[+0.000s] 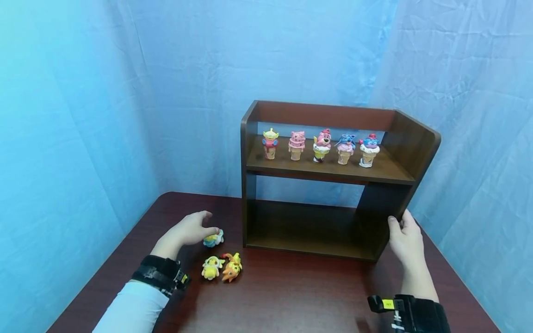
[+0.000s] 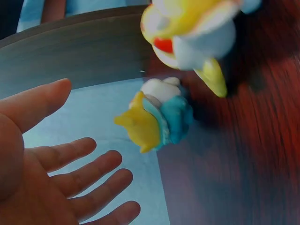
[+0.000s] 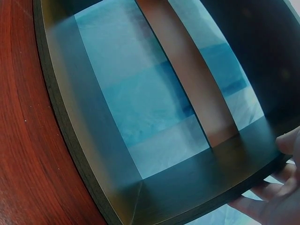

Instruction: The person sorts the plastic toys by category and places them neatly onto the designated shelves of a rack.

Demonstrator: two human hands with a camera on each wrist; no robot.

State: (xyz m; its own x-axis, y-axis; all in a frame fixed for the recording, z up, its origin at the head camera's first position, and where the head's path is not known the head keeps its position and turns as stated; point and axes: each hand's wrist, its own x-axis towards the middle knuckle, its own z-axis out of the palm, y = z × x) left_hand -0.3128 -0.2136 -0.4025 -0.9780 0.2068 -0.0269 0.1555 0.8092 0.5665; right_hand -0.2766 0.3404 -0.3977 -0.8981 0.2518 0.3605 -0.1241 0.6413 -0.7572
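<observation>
My left hand [image 1: 189, 230] reaches out over the left of the table, its fingers spread and nothing in its grasp. Close by its fingertips is a small blue, yellow and white figurine [image 2: 176, 119], partly hidden by the thumb in the head view. Nearer to me lie a yellow figurine [image 1: 211, 268] and an orange-and-yellow figurine [image 1: 232, 268], side by side. On the right, my right hand [image 1: 405, 238] grips the side panel of a dark brown two-tier shelf [image 1: 329, 175], thumb inside and fingers outside.
Along the upper tier stand several ice-cream-cone figurines, from a green-headed one [image 1: 270, 142] at left to a blue-and-white one [image 1: 368, 150] at right. The dark red wooden table [image 1: 283, 296] has light blue curtains [image 1: 200, 92] around it.
</observation>
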